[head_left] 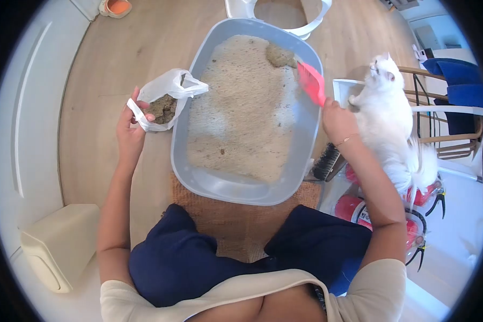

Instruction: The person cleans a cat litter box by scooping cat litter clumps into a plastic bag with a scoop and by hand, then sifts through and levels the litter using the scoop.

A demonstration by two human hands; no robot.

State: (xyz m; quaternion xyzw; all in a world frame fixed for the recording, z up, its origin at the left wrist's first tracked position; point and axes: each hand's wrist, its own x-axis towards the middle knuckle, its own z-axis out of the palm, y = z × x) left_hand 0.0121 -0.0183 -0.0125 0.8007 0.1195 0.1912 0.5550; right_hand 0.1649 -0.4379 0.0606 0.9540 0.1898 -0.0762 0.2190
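A grey litter box [180, 153] filled with pale litter [241, 118] lies in front of me. My left hand [133, 121], left of the box, grips the rim of a white plastic bag [169, 84] that stands open with brown clumps [162, 109] inside. Over the box's right rim, my right hand [338, 122] is closed round the handle of a pink scoop [310, 83]. The scoop's front end is at the litter near the top right, beside a darker clump [279, 55].
A white cat [386, 102] sits close to my right forearm, by a white dustpan [348, 86]. Also on the right are a black brush [326, 161] and pink packages [354, 208]. A white frame [295, 31] lies beyond the box; a cream bin [64, 244] stands lower left.
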